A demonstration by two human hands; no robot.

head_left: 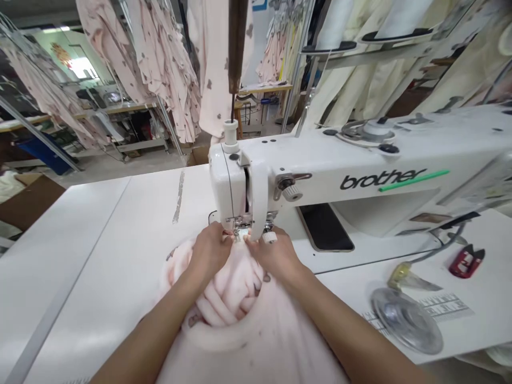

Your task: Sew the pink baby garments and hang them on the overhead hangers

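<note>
A white Brother sewing machine (360,176) stands on the white table (100,250). Bunched pale pink fabric (236,298) with small dark marks lies in front of its needle area (240,226). My left hand (210,250) rests on the fabric just left of the presser foot, fingers closed and pinching the cloth. On the right side of the foot, my right hand (274,253) pinches the same fabric. Both sets of fingertips meet right under the needle.
A black phone (325,226) lies on the machine bed. Red thread snips (466,260), a yellow-handled tool (408,276), a clear round dish (406,320) and a printed ruler sit at the right. Pink garments (160,64) hang behind, cream fabric to the right.
</note>
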